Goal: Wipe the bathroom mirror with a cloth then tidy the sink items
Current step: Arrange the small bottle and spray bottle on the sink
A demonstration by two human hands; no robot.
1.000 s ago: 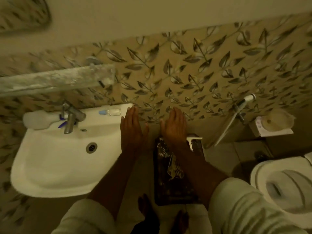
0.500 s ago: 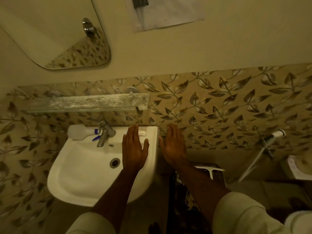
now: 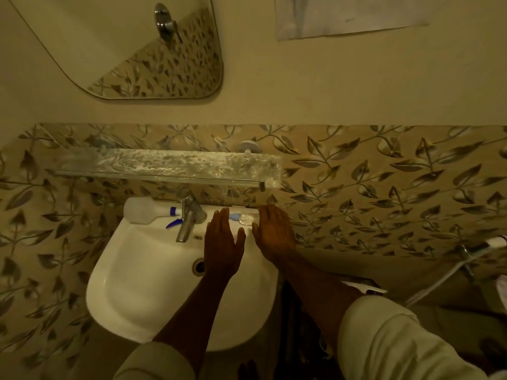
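Note:
My left hand point(image 3: 222, 244) and my right hand point(image 3: 274, 232) hover flat over the right side of the white sink point(image 3: 137, 292), fingers apart, both holding nothing. Between their fingertips a small clear bottle with a blue cap point(image 3: 245, 217) lies on the sink's back ledge. A white spray bottle with a blue nozzle point(image 3: 144, 211) lies on the ledge left of the metal tap point(image 3: 188, 218). The mirror point(image 3: 131, 48) hangs on the wall at upper left. A pale cloth point(image 3: 348, 15) hangs at the top right.
A dusty glass shelf point(image 3: 164, 165) juts out from the leaf-patterned tiles above the tap. A hand-shower hose point(image 3: 472, 256) hangs at the right. Under my right forearm stands a dark object with white paper point(image 3: 365, 287) on it.
The view has tilted upward, bringing the mirror and the hanging cloth into sight. Both hands have shifted left, from beside the sink to over its right side near the small bottle.

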